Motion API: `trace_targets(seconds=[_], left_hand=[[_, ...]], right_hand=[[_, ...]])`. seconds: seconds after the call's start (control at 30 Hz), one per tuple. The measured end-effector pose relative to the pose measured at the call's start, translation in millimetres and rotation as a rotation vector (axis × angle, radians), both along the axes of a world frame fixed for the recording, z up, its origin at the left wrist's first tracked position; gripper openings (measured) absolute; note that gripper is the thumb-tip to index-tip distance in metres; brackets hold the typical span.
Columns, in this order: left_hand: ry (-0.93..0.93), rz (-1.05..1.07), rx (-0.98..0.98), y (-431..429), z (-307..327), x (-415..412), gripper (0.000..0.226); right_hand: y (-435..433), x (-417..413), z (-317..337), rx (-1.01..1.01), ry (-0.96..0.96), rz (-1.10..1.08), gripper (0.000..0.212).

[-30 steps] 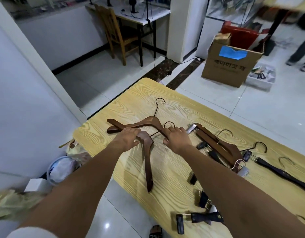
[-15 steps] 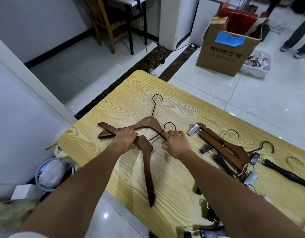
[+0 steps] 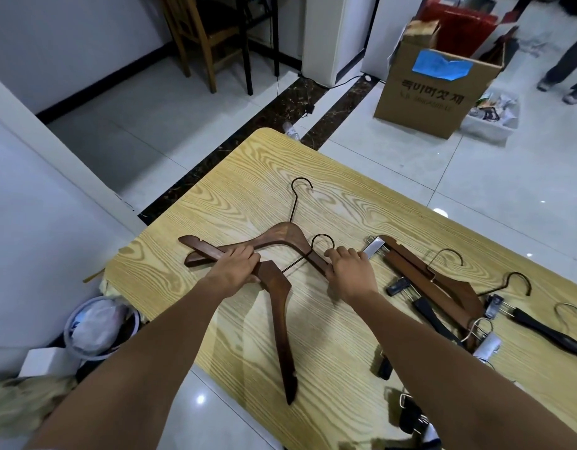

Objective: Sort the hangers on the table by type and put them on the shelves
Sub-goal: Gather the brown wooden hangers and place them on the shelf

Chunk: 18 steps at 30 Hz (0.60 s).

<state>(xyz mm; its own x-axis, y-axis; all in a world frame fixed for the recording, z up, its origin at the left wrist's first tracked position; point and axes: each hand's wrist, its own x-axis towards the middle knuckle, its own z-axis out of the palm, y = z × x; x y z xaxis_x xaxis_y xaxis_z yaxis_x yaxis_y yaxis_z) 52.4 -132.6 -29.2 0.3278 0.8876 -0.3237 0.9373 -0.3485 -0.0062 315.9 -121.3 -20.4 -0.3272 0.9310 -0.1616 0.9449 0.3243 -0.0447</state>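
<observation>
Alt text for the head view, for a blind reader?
The left hand and right hand grip two crossed dark brown wooden coat hangers on a pale wood-grain table. Brown and black clip hangers lie to their right; a cardboard box stands on the tiled floor beyond.

Two dark brown wooden hangers with thin black wire hooks lay crossed flat on the table (image 3: 345,203), the far hanger (image 3: 285,233) pointing its hook away, the near hanger (image 3: 279,306) stretching one arm toward the near edge, and brown and black clip hangers (image 3: 423,277) lay heaped to their right.
</observation>
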Motion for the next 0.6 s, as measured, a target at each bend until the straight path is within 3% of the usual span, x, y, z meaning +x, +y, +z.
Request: trace_targets(seconds=[0.23,0.6], left_hand=[[-0.114,0.097,-0.018,-19,-4,-21,0.041],[-0.117,0.206,-0.049,-41,7,-38,0.048]], right_hand=[[-3,-4,1,0.066,0.025,-0.069,0.013],[3,-36,-18,-0.167,-0.002,-0.132,0.047]])
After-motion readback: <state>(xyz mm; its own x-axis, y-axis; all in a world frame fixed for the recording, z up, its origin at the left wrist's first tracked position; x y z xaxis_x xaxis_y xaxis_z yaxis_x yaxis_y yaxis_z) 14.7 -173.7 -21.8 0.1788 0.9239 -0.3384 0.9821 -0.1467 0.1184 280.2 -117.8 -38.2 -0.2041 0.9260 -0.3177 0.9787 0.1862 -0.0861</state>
